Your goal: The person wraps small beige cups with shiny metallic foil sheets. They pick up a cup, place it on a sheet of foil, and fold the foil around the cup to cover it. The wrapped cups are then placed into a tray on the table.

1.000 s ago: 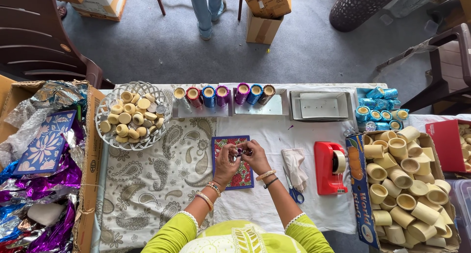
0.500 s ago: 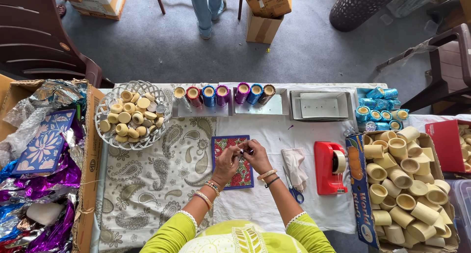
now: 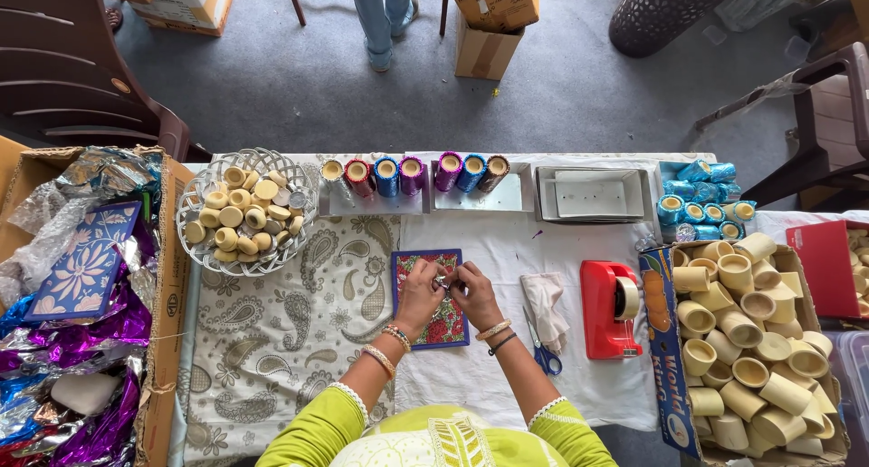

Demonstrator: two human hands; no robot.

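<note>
I see both hands meet over patterned tile point(image 3: 431, 297) at counter point(image 3: 507, 250) centre. Left hand point(image 3: 419, 297) and right hand point(image 3: 474, 293) pinch small shiny piece point(image 3: 444, 280) together, fingertips closed on it. Scissors point(image 3: 541, 349), red tape dispenser point(image 3: 608, 308) lie right of them.

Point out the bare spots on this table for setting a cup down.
Bare cloth lies left of the left hand, on the paisley mat below the wire basket, and between the tile and foil-wrapped cups. The right side is crowded.
</note>
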